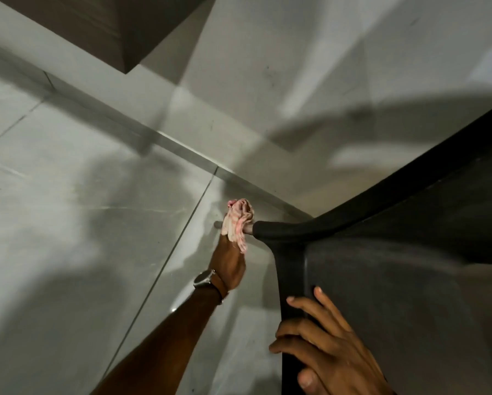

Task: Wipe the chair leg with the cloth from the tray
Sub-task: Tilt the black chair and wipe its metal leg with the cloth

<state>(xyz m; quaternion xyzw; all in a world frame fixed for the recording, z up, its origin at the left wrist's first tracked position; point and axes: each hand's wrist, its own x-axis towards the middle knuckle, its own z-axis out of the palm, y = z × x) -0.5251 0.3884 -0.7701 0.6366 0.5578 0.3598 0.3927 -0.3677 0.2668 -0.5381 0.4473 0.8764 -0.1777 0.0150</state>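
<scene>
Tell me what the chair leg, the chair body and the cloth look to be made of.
Chair leg: bare grey rod, probably metal, emerging from a matte black sleeve. Chair body: matte black, likely moulded plastic, judging by its smooth curved edges. Cloth, held by the left hand: soft woven fabric, pink-and-white, crumpled with frayed threads.

There is a single view, from a wide-angle camera worn on the person's head. It looks steeply down and forward along both forearms to the tiled floor (68,223), tilted so that the floor's seams run on a slant. The dark chair (410,266) fills the lower right, very near the lens. Straight lines bend toward the edges. With one camera only, no part of the scene is shared between views.
</scene>
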